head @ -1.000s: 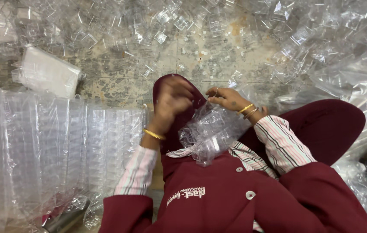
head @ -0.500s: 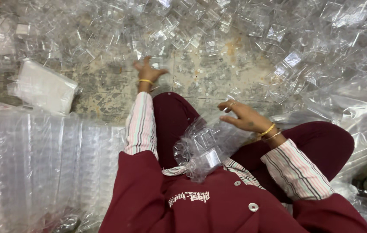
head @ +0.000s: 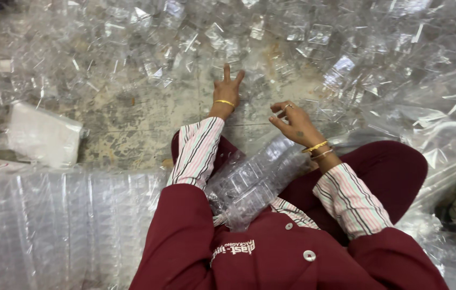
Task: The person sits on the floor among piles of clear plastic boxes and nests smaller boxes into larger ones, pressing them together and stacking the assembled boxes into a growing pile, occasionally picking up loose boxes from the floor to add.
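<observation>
Clear plastic boxes [head: 314,37] lie heaped across the far floor. Left hand [head: 227,91] stretches far forward, fingers spread open, its fingertips reaching the near edge of the heap. Right hand [head: 294,123] hovers nearer, fingers loosely curled and gripping nothing, just beyond a bagged stack [head: 252,185] of boxes resting on the lap. White packet [head: 43,134] lies left.

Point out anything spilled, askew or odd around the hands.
Loose clear plastic pieces lie scattered across the worn floor, not stacked like the rows on the left. The left hand reaches among them; the right hand hovers empty.
</observation>
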`<state>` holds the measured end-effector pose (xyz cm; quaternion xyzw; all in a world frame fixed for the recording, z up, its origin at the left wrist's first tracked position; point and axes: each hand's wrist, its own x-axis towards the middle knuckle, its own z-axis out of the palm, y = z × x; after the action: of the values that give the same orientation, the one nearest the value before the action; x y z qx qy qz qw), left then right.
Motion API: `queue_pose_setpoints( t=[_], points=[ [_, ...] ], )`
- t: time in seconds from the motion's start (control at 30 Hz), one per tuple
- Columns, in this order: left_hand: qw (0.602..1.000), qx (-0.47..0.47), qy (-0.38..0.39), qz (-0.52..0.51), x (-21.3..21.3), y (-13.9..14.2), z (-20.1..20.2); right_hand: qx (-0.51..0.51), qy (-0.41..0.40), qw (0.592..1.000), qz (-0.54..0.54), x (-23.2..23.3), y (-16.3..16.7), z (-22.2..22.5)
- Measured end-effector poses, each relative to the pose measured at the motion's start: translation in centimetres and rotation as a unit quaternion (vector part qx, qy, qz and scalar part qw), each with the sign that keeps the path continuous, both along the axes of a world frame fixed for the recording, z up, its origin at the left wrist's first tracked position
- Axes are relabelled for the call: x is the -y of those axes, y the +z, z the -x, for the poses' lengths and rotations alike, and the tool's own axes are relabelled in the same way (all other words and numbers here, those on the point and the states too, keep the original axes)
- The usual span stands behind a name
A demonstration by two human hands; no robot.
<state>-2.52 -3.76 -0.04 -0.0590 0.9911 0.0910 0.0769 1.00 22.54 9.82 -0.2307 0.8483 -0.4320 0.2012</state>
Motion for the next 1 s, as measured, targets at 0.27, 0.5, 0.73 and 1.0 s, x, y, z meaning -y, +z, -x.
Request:
queue_pose_setpoints(
  t=[0.27, 0.5, 0.73, 1.0],
  points=[
    [0.904, -0.154, -0.069, -0.393, -2.2, 4.1, -2.2, 0.009, -0.093, 0.987, 0.133, 0.3, -1.8, 1.1],
    [0.826, -0.046, -0.112, -0.550, -5.5, 3.7, -4.3, 0.097, -0.087, 0.939, 0.318, 0.0, -4.1, 1.0],
    [0.919, -0.264, -0.001, -0.293, -3.7, 4.0, 4.5, 0.226, -0.268, 0.842, 0.410, -1.1, -5.3, 3.1],
    [0.987, -0.025, 0.002, -0.161, -4.1, 3.4, 7.0, 0.220, -0.163, 0.902, 0.334, -0.7, -5.4, 2.6]
  ],
)
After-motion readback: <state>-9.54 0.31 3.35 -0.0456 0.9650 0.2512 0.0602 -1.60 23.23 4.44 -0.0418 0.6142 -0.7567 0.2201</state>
